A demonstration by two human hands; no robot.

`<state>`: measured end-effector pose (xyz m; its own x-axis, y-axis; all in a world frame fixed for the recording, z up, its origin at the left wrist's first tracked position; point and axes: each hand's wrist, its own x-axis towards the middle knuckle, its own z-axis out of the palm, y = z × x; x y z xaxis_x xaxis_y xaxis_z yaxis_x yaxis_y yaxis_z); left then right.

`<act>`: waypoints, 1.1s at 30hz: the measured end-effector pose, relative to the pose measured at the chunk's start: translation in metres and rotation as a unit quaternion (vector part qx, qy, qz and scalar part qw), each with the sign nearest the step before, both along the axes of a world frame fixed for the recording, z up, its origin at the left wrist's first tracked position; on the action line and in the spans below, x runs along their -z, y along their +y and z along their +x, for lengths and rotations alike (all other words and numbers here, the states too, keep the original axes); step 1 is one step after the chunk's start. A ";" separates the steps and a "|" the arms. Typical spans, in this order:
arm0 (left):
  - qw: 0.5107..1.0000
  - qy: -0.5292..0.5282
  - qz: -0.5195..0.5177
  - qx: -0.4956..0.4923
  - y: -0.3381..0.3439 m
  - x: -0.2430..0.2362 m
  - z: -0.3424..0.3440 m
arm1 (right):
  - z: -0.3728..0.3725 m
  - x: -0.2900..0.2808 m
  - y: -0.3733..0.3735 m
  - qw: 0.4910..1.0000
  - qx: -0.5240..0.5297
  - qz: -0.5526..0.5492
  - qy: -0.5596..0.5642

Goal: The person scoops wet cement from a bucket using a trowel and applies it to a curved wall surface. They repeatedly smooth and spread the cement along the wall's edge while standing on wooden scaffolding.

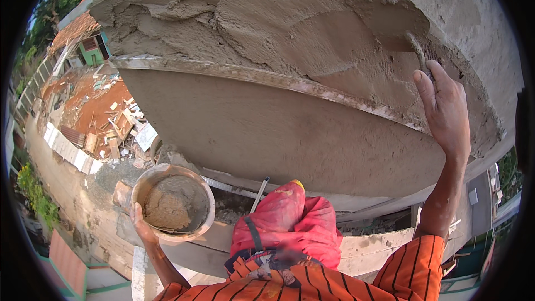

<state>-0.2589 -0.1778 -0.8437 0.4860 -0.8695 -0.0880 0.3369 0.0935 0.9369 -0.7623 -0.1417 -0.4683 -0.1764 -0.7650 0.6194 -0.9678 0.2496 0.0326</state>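
Head view: the right hand [446,103] was wrapped round the handle of a trowel [418,50], whose blade appeared to lie against the upper mortar band [267,22], near that band's right end. The left hand [144,226] held the left rim of a bucket [210,207], thumb over the edge; its other fingers were mostly hidden, so how firmly they gripped could not be told. The bucket was low on the left, apart from the red trousers [284,217], with a fair load of loose mortar [173,203] inside.

Below the pale strip [267,79], the lower face [278,128] looked evenly coated and flat, so that part seemed finished or close to it. Above the strip, mortar covered most of the surface, but the work looked only partly done: the right stretch bore broad smooth sweeps, while the left was ridged and lumpy. Levelling there, and tidying the uneven edge beside the grey wall [462,5], appeared left to do
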 end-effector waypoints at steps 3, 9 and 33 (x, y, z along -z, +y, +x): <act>1.000 0.002 0.003 -0.002 0.010 0.003 0.018 | -0.015 0.019 -0.001 0.993 -0.007 -0.112 0.026; 0.999 0.024 0.046 -0.003 0.005 0.009 0.019 | 0.020 0.054 0.015 0.989 -0.089 -0.097 -0.064; 0.994 -0.008 -0.097 0.048 0.019 -0.005 -0.038 | 0.250 0.398 -0.087 0.756 -0.461 0.461 -0.063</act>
